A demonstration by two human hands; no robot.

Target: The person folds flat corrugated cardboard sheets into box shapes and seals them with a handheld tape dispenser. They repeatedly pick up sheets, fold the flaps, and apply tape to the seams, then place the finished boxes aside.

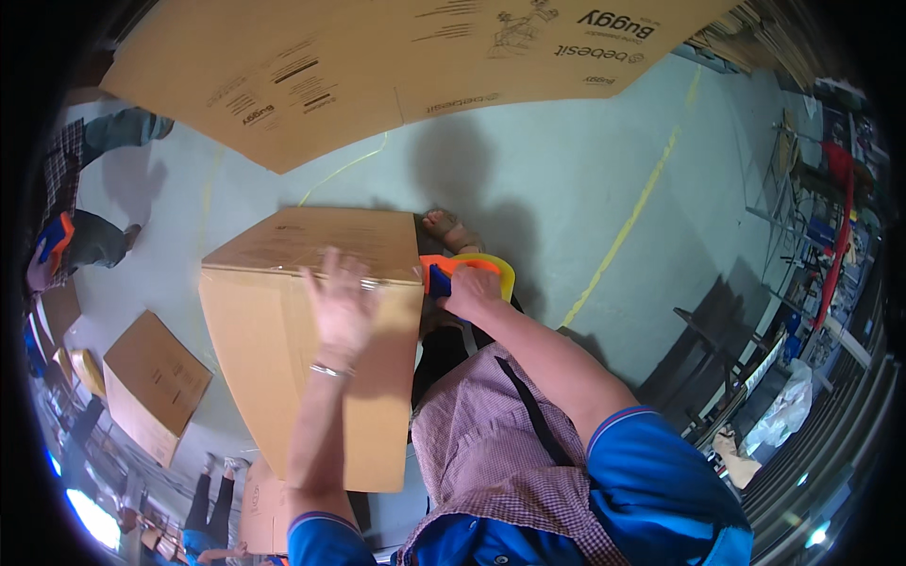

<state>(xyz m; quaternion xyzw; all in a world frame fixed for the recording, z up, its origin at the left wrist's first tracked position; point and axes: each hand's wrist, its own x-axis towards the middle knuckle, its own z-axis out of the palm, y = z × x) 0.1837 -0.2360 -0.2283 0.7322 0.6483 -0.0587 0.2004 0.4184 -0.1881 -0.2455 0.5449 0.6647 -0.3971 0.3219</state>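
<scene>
A large brown cardboard box (260,325) stands upright in front of me, left of my body. My left hand (342,307) is spread over its top edge, slightly blurred, palm against the side and fingers apart. At the box's right corner, my right hand (475,291) grips a tape dispenser (434,265). The dispenser is orange and blue with a large yellow ring on its right, and its front meets the box edge. Any tape strip under my left hand is too faint to make out. A foot (451,228) shows just beyond the dispenser.
A big printed cardboard sheet (377,71) spans the far side. At the left is a co-worker (71,189) with another orange and blue dispenser (58,236). Smaller boxes (159,373) lie nearer left. Cluttered racks (802,217) line the right, past a yellow floor line (634,217).
</scene>
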